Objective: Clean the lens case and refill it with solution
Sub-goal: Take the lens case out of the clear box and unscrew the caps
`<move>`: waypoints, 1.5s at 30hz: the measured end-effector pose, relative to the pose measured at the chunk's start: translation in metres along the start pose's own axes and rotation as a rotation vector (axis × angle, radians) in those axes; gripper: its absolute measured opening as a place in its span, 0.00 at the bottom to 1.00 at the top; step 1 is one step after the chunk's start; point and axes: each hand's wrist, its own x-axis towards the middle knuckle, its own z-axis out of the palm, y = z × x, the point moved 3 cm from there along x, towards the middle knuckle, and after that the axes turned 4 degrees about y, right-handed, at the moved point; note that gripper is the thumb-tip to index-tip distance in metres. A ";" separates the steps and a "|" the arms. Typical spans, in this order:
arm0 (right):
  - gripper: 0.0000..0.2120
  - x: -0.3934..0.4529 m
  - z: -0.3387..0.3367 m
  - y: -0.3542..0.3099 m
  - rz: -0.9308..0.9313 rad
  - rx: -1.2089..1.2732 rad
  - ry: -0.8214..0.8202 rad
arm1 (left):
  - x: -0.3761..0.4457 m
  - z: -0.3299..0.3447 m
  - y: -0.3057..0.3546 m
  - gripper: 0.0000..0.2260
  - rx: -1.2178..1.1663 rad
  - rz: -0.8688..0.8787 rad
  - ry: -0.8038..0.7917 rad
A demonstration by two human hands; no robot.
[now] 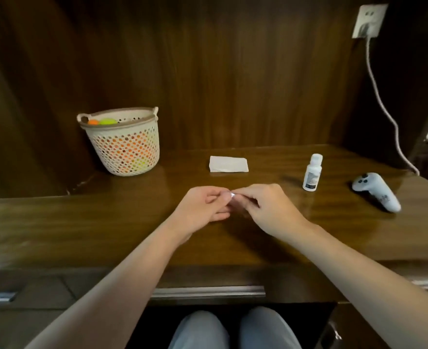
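Note:
Both hands meet over the middle of the wooden desk. My left hand and my right hand each pinch a small clear lens case between the fingertips; most of the case is hidden by the fingers. A small white solution bottle with its cap on stands upright to the right of my hands. A folded white tissue lies flat behind my hands.
A perforated cream basket with orange and green balls stands at the back left. A white handheld controller lies at the right. A white cable hangs from a wall socket. My knees show under the desk edge.

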 end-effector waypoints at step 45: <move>0.10 0.106 0.062 0.093 0.111 0.095 0.141 | 0.153 -0.038 -0.078 0.24 -0.464 -0.066 -0.254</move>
